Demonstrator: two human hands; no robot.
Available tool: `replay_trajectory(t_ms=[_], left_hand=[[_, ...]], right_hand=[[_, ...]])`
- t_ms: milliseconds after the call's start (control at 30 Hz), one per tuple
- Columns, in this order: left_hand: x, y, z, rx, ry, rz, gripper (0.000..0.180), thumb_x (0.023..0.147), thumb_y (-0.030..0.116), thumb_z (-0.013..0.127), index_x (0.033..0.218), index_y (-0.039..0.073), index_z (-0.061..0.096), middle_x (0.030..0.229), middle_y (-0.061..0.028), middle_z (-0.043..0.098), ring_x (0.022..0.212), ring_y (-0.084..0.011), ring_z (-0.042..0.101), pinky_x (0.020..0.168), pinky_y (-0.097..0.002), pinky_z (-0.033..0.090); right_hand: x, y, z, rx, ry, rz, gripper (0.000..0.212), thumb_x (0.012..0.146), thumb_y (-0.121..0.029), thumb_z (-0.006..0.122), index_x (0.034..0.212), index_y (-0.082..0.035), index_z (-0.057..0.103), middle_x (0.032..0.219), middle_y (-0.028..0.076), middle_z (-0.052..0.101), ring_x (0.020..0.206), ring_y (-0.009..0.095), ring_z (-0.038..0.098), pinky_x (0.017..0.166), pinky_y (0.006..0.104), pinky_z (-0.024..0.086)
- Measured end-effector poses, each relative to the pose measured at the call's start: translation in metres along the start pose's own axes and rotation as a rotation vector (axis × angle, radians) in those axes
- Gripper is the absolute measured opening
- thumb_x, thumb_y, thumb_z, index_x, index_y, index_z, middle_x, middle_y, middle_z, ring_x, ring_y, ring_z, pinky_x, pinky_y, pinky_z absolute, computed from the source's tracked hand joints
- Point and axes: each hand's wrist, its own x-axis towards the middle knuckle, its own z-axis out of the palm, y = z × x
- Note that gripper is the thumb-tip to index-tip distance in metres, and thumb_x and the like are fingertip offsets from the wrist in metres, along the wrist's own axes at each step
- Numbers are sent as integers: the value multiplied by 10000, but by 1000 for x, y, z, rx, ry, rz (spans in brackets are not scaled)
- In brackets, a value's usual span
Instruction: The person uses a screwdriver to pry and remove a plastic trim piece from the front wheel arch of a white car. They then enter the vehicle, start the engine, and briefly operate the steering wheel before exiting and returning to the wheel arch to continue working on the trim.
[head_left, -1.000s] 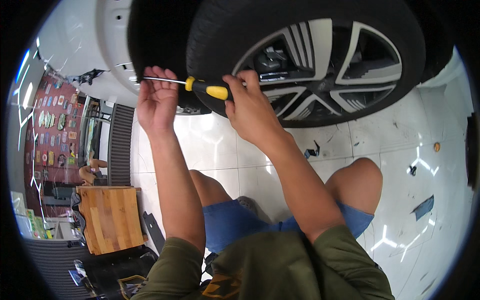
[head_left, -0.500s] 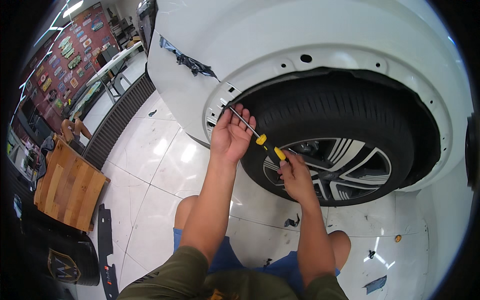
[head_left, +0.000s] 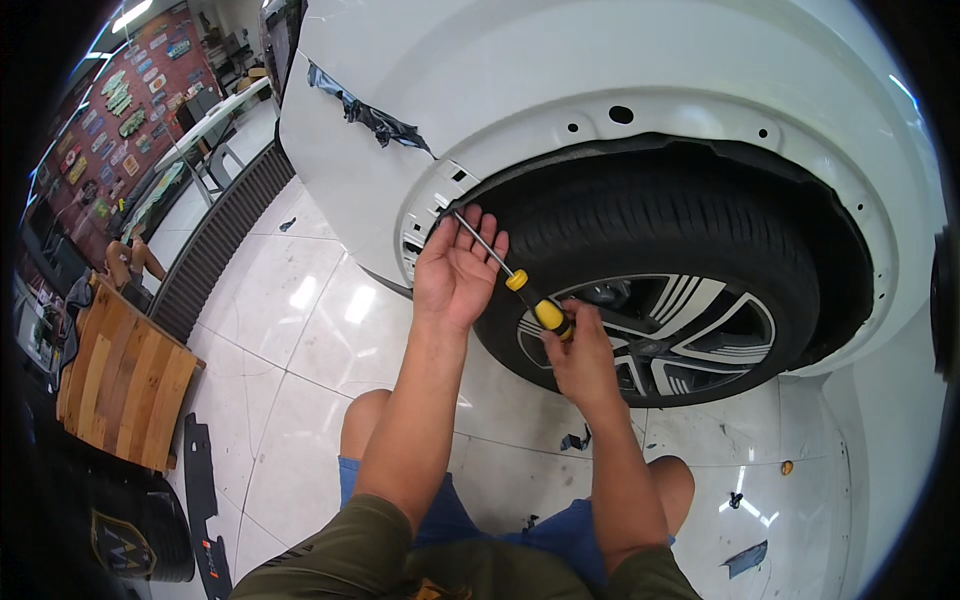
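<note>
A screwdriver (head_left: 517, 281) with a yellow and black handle slants from my right hand up to the front edge of the white wheel arch (head_left: 690, 112). My right hand (head_left: 582, 365) is closed on the end of its handle, in front of the spoked wheel (head_left: 650, 350). Palm up, my left hand (head_left: 458, 275) has its thumb and fingers around the thin metal shaft near the tip. The tip meets the black arch liner (head_left: 480, 190) beside a slotted strip of the white panel; my fingers partly hide the contact point.
A torn dark strip (head_left: 370, 118) clings to the white fender above. Dark scraps (head_left: 745, 560) and a small orange-brown piece (head_left: 787, 467) lie on the tiled floor. To the left are a wooden-topped stand (head_left: 125, 375), a black drum (head_left: 135, 530) and a long black trim piece (head_left: 200, 480).
My right hand has shifted slightly down and left, and the screwdriver handle has turned, showing more yellow. My left hand keeps its place at the arch edge. The whole view has shifted slightly.
</note>
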Motion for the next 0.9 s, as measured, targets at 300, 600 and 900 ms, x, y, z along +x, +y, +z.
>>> replay_trajectory(t_ms=[300,600,900], left_hand=[[3,-11,-1,31,-29,50,209,943,255,450,1027,115,581,1010,-38,623,962,-206,563,947,-438,383],[2,-7,2,-90,-76,-33,223,946,249,428,990,111,597,1003,-38,633,945,-206,579,966,-480,348],[7,-3,-9,-134,-201,-88,232,940,254,434,988,114,612,1020,-45,643,968,-207,588,974,-495,340]], right_hand=[[-2,10,6,119,49,-59,439,832,-103,608,1224,2,441,1162,183,419,918,318,580,754,372,514],[-6,4,10,-90,155,-93,426,840,-81,590,1235,1,453,1194,169,408,953,286,561,716,312,505],[-7,-6,5,-97,137,-173,460,795,-25,614,1226,-19,453,1173,184,413,1022,325,511,798,353,482]])
